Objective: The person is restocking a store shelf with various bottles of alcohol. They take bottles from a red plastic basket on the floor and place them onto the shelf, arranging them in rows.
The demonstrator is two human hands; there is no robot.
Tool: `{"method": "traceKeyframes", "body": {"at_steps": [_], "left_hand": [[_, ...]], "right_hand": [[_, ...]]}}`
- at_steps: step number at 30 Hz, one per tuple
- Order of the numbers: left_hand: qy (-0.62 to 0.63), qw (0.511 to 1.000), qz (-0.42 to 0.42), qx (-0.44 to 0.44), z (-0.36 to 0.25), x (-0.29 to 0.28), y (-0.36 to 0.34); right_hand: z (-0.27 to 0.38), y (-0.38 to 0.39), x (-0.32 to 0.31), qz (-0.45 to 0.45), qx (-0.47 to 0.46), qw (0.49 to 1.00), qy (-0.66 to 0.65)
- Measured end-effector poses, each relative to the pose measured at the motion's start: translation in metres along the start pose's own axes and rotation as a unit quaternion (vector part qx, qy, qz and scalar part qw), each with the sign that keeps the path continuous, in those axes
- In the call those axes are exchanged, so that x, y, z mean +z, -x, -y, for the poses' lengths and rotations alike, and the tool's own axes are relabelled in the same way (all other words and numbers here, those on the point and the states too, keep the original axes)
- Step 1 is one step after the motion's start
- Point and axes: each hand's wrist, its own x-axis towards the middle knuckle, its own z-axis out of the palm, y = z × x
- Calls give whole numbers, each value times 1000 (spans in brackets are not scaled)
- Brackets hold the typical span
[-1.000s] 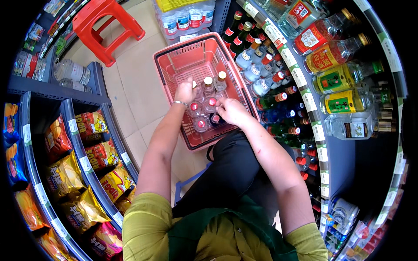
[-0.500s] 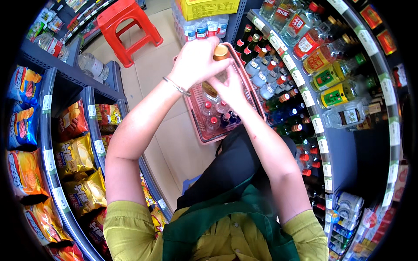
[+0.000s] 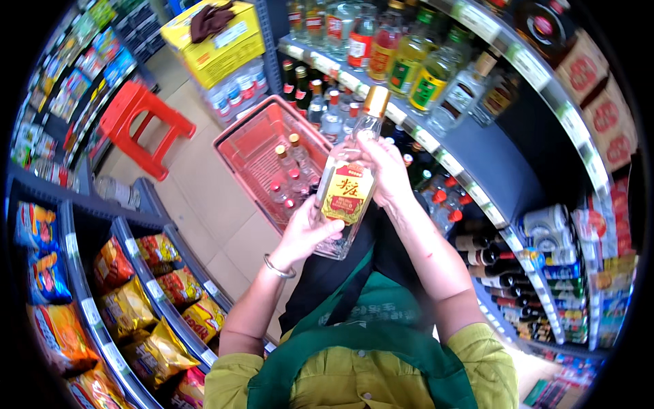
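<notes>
A clear glass liquor bottle (image 3: 346, 194) with a gold cap and a red and yellow label is held tilted in front of me, cap end away. My left hand (image 3: 308, 232) grips its lower side, thumb across the label. Around the shoulder and neck wraps my right hand (image 3: 386, 167). Just beyond the bottle lies a pink plastic basket (image 3: 235, 146) holding several smaller bottles (image 3: 289, 170), some with gold caps and some with red ones. The basket's near right part is hidden behind the bottle and my hands.
Liquor bottles (image 3: 412, 68) line the shelf on the right, with more below it. Snack bags (image 3: 129, 307) fill the left shelves. A red stool (image 3: 139, 126) stands on the floor ahead, left of a yellow carton (image 3: 221, 44) stacked on packed water bottles.
Both hands have come up and back from over the basket, bringing the gold-capped bottle closer to me. The view has turned to the right.
</notes>
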Motion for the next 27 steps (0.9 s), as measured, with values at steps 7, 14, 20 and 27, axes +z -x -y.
{"method": "traceKeyframes", "body": {"at_steps": [7,14,20,27], "left_hand": [[-34,999,37,9,23,51,-14],[-54,993,95,-49,39,89,-39],[-157,975,158,-10,54,139,-92],[-342,902,154,212,49,184,-158]], "right_hand": [[23,41,-51,-58,-4,998,-35],[52,72,-94,-155,-46,987,10],[115,91,-138,-213,-76,970,92],[185,49,-199,-310,-187,913,188]]}}
